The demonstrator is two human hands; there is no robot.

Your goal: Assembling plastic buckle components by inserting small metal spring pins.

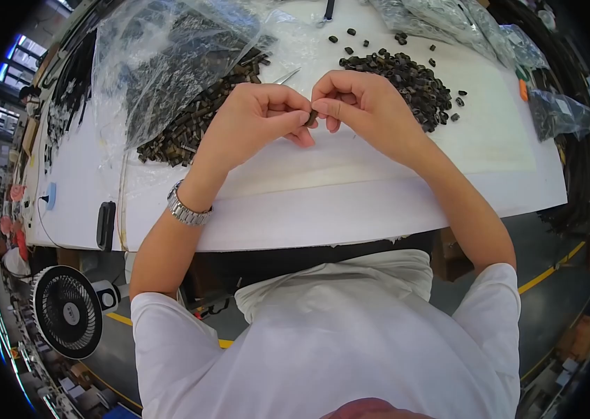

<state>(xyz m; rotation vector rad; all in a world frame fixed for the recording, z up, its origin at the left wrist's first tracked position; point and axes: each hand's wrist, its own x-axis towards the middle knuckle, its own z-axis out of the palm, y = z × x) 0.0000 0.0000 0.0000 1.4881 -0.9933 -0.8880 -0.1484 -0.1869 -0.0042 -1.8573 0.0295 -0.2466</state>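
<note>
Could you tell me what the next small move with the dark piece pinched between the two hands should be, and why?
Probably a press to seat it, then a drop onto the pile of small dark parts on the right. The left hand and right hand meet fingertip to fingertip on one small dark piece, with that loose pile just beyond.
</note>
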